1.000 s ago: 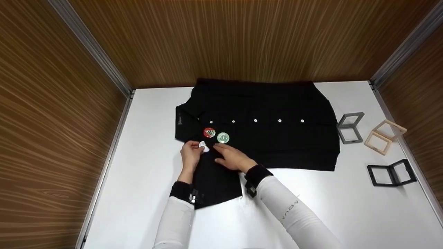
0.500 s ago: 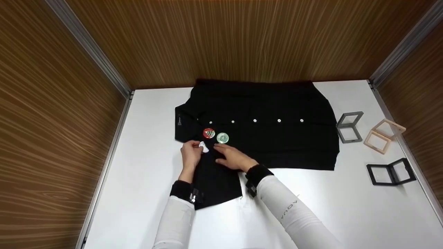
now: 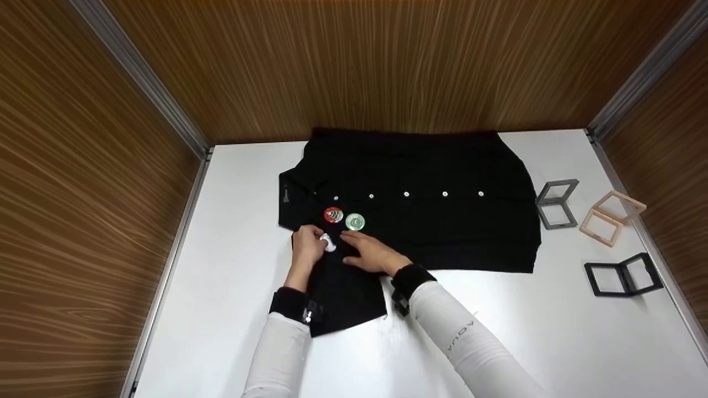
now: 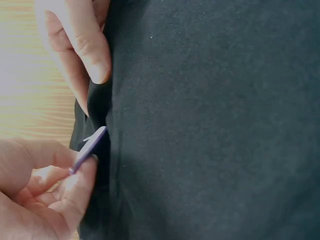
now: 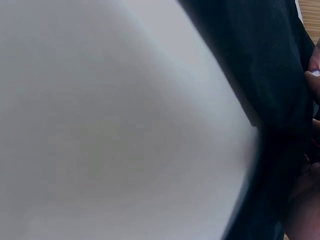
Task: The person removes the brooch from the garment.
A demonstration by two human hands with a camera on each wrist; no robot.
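Observation:
A black button-up shirt (image 3: 459, 232) lies spread on the white table (image 3: 232, 265), its collar to the left. In the head view my left hand (image 3: 308, 247) pinches a small white-faced pin badge (image 3: 328, 242) over the shirt, near the shoulder. The left wrist view shows this badge (image 4: 90, 149) almost edge-on, tilted, with a purple rim and a thin pin standing off its back. My right hand (image 3: 371, 252) rests on the shirt just right of the badge, fingers extended. A red badge (image 3: 333, 214) and a green badge (image 3: 355, 221) sit on the shirt just beyond both hands.
Three unfolded display frames stand at the right: a grey one (image 3: 560, 216), a beige one (image 3: 600, 239) and a black one (image 3: 630, 292). Wood-patterned panels (image 3: 354, 66) enclose the table at the back and both sides.
My left hand has shifted the badge slightly toward me and turned it, so less of its white face shows. My right hand stays in place on the shirt.

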